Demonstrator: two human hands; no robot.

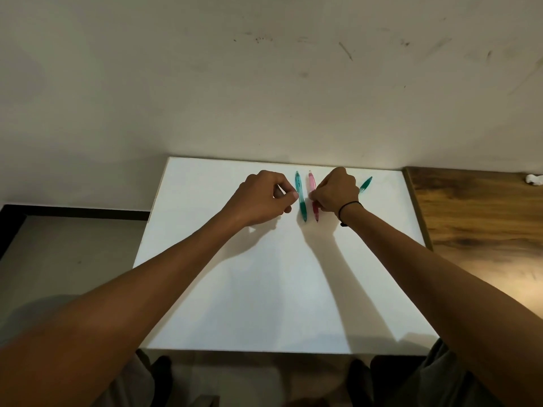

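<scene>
Upper centre, the left hand (261,198) pinches the teal pen (302,210) and the right hand (336,192) pinches the pink pen (311,180), apparently aligning them; next, level their tips.

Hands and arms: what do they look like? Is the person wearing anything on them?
The left arm and the right arm are bare, with no sleeves showing. The right hand has a thin black cord round its wrist, with what looks like a small dark knot or bead on it. The left hand wears nothing: no ring, watch or glove shows.
</scene>
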